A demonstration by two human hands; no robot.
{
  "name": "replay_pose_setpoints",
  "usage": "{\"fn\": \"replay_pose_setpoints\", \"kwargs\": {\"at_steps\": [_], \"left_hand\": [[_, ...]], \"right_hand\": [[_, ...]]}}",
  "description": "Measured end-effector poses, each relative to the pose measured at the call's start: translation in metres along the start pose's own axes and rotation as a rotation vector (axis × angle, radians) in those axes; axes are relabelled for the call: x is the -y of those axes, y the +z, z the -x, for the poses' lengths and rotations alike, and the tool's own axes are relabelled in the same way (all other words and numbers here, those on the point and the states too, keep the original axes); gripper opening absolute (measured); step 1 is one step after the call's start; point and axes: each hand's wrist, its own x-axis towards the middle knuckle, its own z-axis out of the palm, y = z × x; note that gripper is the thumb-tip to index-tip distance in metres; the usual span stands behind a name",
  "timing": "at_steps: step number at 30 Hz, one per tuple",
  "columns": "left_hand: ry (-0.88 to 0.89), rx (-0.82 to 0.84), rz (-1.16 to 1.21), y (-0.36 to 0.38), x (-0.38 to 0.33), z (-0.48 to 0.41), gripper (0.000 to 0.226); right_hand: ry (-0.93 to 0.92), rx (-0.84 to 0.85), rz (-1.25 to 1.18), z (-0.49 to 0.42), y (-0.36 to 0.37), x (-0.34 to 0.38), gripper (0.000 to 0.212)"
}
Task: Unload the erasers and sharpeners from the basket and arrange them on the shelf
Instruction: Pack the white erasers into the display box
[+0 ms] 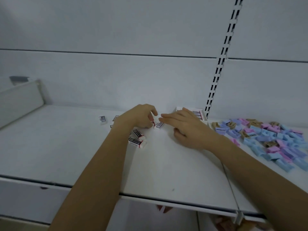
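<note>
Head view: the only view. All places are given from the box [199,114], which sits at the back of the shelf [50,147] with printed erasers packed in it.
Left hand [140,118]: just left of the box, fingers curled. The grip looks closed in a pinch on one eraser [152,122], low over the shelf, though blur leaves this unsure.
Right hand [188,129]: in front of the box, fingers straight and flat, holding nothing. The fingertips lie on or just over a second eraser [159,125]; I cannot tell which.
Erasers [138,137]: a loose scatter further left of the box, beside and partly under the left wrist, at odd angles.
Sharpeners [275,139]: a heap of blue, pink and tan ones right of the box, unsorted.
Basket: not in view.
Done: much of the stock appears to be out on the shelf.
Left: probably the arranging, with loose erasers to line up or box and sharpeners to put in order. Whether anything remains in the basket cannot be told.
</note>
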Motion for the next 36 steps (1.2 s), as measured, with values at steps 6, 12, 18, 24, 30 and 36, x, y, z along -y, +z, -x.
{"fn": "replay_pose_setpoints", "kwargs": {"at_steps": [6, 12, 18, 24, 30, 36], "left_hand": [[0.043, 0.055, 0.007, -0.002, 0.001, 0.003, 0.047], [0.087, 0.078, 0.009, -0.003, 0.000, 0.004, 0.050], [0.133, 0.018, -0.050, 0.004, -0.004, 0.001, 0.040], [0.272, -0.247, 0.054, 0.008, -0.012, 0.000, 0.021], [0.415, -0.306, 0.030, 0.029, -0.039, -0.007, 0.024], [0.452, -0.329, 0.035, 0.036, -0.050, -0.015, 0.024]], "right_hand": [[0.027, 0.119, -0.001, -0.005, 0.013, 0.001, 0.059], [0.042, 0.003, -0.081, -0.007, 0.006, -0.002, 0.039], [0.138, -0.083, -0.192, -0.004, -0.013, -0.005, 0.034], [0.364, -0.237, -0.236, 0.005, -0.033, -0.028, 0.033], [0.516, -0.180, -0.292, 0.016, -0.044, -0.046, 0.025], [0.480, -0.048, -0.259, 0.018, -0.037, -0.051, 0.020]]}}
